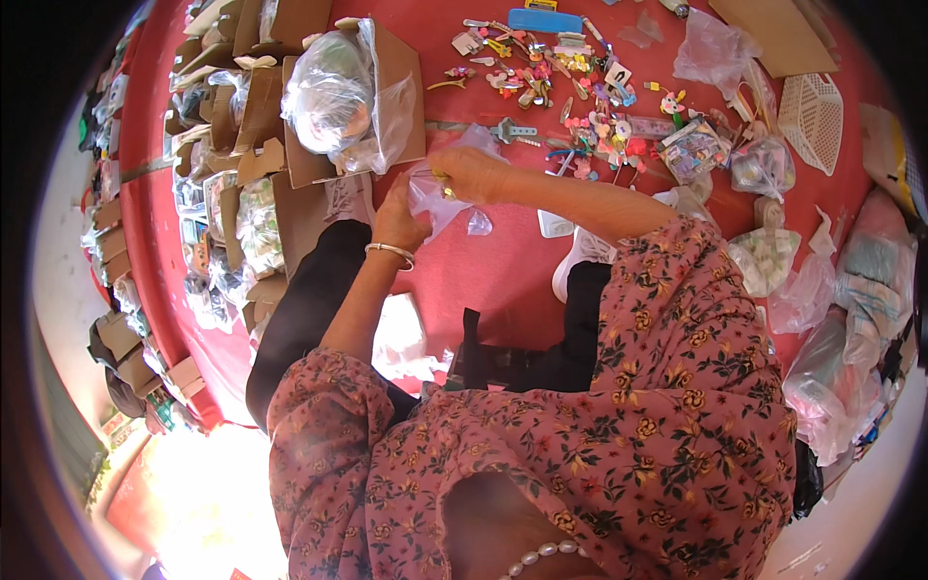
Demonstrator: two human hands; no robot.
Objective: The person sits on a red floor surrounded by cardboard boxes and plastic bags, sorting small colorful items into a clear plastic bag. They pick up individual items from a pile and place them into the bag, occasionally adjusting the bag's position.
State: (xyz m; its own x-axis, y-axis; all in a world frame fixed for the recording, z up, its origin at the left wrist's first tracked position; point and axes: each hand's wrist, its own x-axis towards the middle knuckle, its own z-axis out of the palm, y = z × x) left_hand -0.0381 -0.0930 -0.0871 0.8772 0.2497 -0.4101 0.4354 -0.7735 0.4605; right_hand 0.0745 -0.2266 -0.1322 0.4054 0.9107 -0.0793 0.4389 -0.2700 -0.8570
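Both hands meet just above centre, over the red cloth [483,280]. The left hand [399,220], a silver bangle [390,251] on its wrist, pinches the lower edge of a small clear plastic bag [447,205]. The right hand [471,172] is clenched on the bag's top, with a small yellow piece at its fingertips. At 1 o'clock lies a scatter of colourful hair clips [570,92]. At 11 o'clock stand cardboard boxes [290,126] stuffed with clear bags. A white plastic basket [812,116] sits at 2 o'clock.

Clear plastic bags [333,92] in brown cardboard boxes [391,68], left.
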